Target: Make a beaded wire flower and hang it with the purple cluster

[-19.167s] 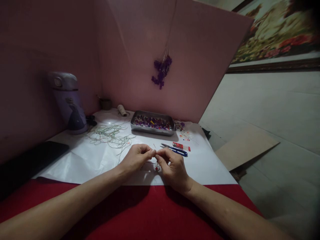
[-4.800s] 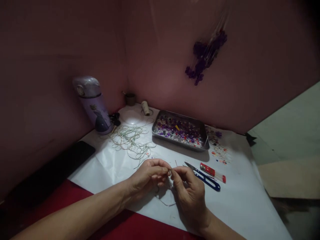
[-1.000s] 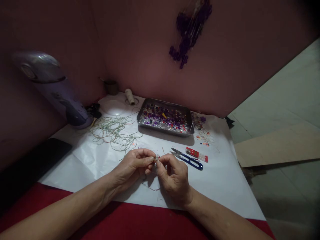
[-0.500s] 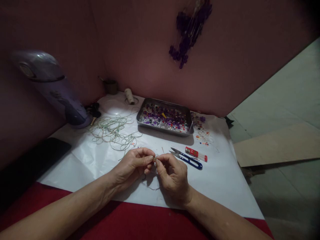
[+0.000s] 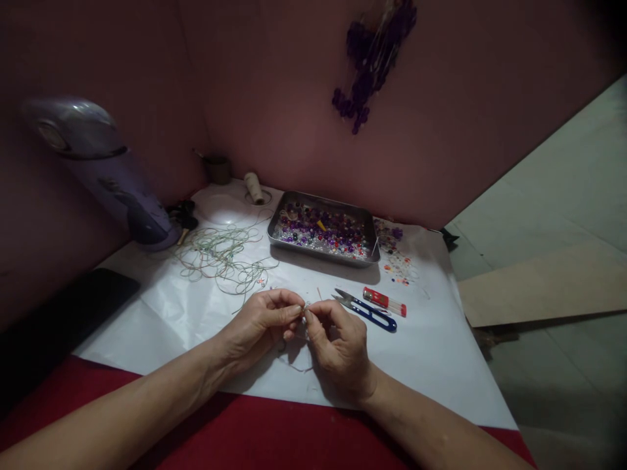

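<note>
My left hand (image 5: 262, 323) and my right hand (image 5: 337, 343) meet fingertip to fingertip over the white paper sheet (image 5: 431, 352). Both are pinched shut on a small beaded piece on thread (image 5: 304, 311) held between them. A loose end of thread trails down onto the paper under my hands. Behind them stands a metal tray of beads (image 5: 323, 230), mostly purple and clear. Blue thread snips (image 5: 367, 312) and a red-capped tube (image 5: 385, 301) lie just right of my right hand.
A tangle of green thread (image 5: 220, 256) lies at left, by a purple flask (image 5: 105, 170). A thread spool (image 5: 253, 187) and small cup (image 5: 219, 170) stand at the back. Loose beads (image 5: 399, 261) lie right of the tray. Purple beads (image 5: 365, 62) hang on the pink board. A dark phone (image 5: 59, 320) lies left.
Almost nothing differs over the last second: both hands stay pinched together at the same spot, with only slight finger shifts. Earlier the view was angled differently.
</note>
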`<act>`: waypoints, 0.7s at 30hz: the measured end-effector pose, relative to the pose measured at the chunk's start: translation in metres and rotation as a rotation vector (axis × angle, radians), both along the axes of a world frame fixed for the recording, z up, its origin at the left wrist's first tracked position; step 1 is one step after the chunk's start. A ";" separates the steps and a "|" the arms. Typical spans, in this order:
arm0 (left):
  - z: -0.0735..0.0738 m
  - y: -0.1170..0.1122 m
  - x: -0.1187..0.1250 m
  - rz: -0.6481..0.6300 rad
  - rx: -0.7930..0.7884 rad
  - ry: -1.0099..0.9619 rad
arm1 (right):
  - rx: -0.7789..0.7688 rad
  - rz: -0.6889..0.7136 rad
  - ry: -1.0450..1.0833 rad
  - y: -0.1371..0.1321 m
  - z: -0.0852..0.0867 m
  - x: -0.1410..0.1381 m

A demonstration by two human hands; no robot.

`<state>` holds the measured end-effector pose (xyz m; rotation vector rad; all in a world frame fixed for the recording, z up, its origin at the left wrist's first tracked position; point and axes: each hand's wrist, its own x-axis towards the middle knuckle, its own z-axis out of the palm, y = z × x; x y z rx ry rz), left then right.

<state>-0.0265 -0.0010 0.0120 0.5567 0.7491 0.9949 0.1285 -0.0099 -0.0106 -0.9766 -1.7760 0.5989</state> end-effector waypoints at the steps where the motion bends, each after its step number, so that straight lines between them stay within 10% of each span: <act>1: 0.001 0.000 0.000 0.002 -0.003 0.002 | -0.001 0.001 -0.001 0.000 0.000 0.000; 21: -0.003 0.000 0.000 -0.002 0.011 0.002 | 0.014 0.001 0.001 0.000 0.000 0.000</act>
